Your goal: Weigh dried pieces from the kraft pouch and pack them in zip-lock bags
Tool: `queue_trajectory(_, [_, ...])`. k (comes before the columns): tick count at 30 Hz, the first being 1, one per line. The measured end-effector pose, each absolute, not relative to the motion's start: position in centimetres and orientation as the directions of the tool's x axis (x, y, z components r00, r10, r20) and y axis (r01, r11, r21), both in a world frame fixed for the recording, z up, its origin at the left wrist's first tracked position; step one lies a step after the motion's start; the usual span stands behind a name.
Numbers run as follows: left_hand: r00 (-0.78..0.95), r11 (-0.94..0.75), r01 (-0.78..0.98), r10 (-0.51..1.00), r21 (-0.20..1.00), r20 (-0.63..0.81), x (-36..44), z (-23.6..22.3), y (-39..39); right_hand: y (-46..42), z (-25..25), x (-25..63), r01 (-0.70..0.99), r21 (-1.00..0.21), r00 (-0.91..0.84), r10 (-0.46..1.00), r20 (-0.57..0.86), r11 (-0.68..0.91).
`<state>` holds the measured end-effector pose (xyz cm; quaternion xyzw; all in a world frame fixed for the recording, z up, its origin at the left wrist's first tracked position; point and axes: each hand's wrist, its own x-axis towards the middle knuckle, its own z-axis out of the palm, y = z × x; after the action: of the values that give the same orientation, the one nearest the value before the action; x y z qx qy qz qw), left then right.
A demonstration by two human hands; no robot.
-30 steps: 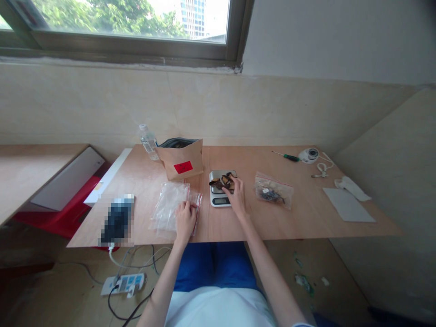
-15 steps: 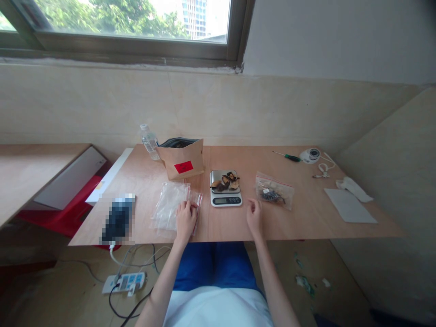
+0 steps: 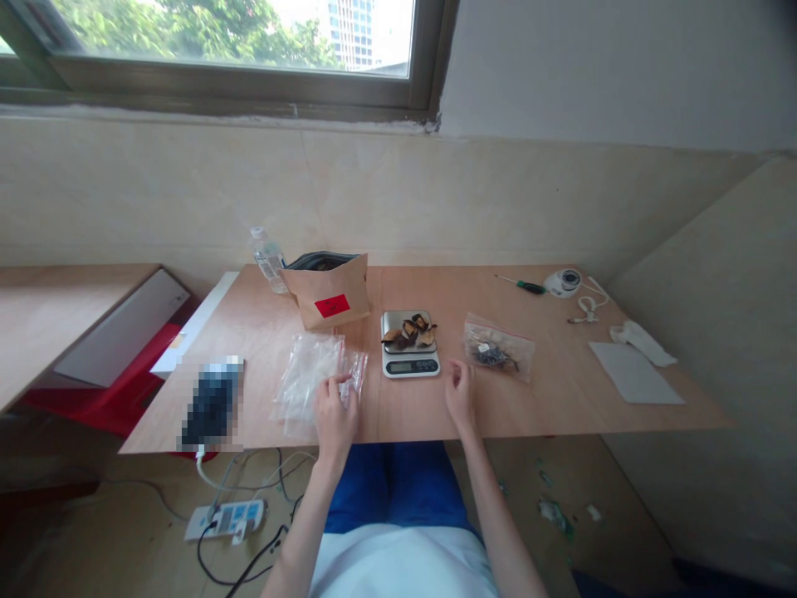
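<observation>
My left hand (image 3: pixel 334 415) is at the near edge of several clear zip bags (image 3: pixel 306 374) lying on the table. Its fingers curl with the thumb close by, gripping the small zip bag (image 3: pixel 357 367) on the right side of the pile. My right hand (image 3: pixel 461 394) rests on the table with its fingers curled in and nothing in them. Between and beyond the hands stands a white kitchen scale (image 3: pixel 411 367), with dried mushroom-like brown pieces (image 3: pixel 409 332) on its metal plate. Just right of my right hand lies a zip bag with dark contents (image 3: pixel 498 349).
A brown paper pouch (image 3: pixel 336 291) with a red label stands open at the back, beside a plastic bottle (image 3: pixel 269 259). At left lies a blurred-out phone (image 3: pixel 210 403) on a cable. A screwdriver (image 3: pixel 529 287), white camera (image 3: pixel 564 282) and white sheet (image 3: pixel 635 374) lie right.
My left hand has drawn slightly towards me and turned, its thumb now apart from the table edge of the bags. My right hand stays about where it was.
</observation>
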<state>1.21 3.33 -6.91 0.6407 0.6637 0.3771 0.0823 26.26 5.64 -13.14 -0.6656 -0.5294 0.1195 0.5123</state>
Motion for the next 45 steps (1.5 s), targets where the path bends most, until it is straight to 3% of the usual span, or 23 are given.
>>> queue_trajectory(4, [-0.032,-0.113,0.801,0.973,0.587,0.23,0.8,-8.2,2.8,5.7,-12.9,26.4,0.567,-0.819,0.421,0.823,0.382,0.09])
queue_trajectory(9, [-0.061,-0.063,0.696,0.987,0.716,0.146,0.5,-8.6,3.3,4.7,-10.6,24.2,0.465,-0.878,0.425,0.842,0.332,0.111])
queue_trajectory(14, [-0.154,-0.078,0.557,0.969,0.827,0.194,1.8,-6.0,2.7,3.1,-7.1,17.6,0.25,-0.963,0.16,0.976,0.145,0.102])
queue_trajectory(17, [-0.115,-0.146,0.423,0.97,0.895,0.213,2.9,-4.6,1.9,3.1,-5.8,14.4,0.11,-0.991,0.061,0.995,0.079,0.072])
queue_trajectory(22, [-0.116,-0.168,0.286,0.971,0.943,0.208,3.7,-3.8,1.3,3.4,-4.3,13.6,0.004,-0.999,0.028,0.999,0.041,0.041])
queue_trajectory(30, [-0.084,-0.2,0.337,0.967,0.92,0.241,3.4,-3.5,1.0,2.8,-2.9,14.3,-0.005,-0.999,0.033,0.999,0.038,0.039])
queue_trajectory(34, [-0.345,-0.196,0.292,0.891,0.936,0.294,3.3,-3.0,1.1,3.6,-3.7,15.7,-0.065,-0.998,0.158,0.987,-0.022,-0.012])
queue_trajectory(36, [-0.487,-0.221,0.281,0.806,0.934,0.337,3.3,-2.5,1.4,4.0,-4.1,16.8,-0.04,-0.999,0.212,0.977,-0.04,-0.032])
queue_trajectory(39, [-0.526,-0.285,0.336,0.734,0.898,0.43,3.4,-1.6,2.3,4.7,-4.4,18.4,0.108,-0.994,0.064,0.998,0.021,0.014])
queue_trajectory(41, [-0.495,-0.329,0.4,0.707,0.855,0.504,3.4,-1.2,3.1,5.6,-4.7,19.6,0.223,-0.965,-0.021,0.99,0.139,0.14])
queue_trajectory(43, [-0.458,-0.353,0.445,0.7,0.823,0.548,3.5,-0.8,3.8,7.0,-5.2,21.0,0.391,-0.885,0.047,0.955,0.293,0.253])
queue_trajectory(45, [-0.429,-0.338,0.475,0.717,0.813,0.549,3.6,-0.5,4.6,8.7,-5.9,22.4,0.596,-0.76,0.126,0.903,0.41,0.261])
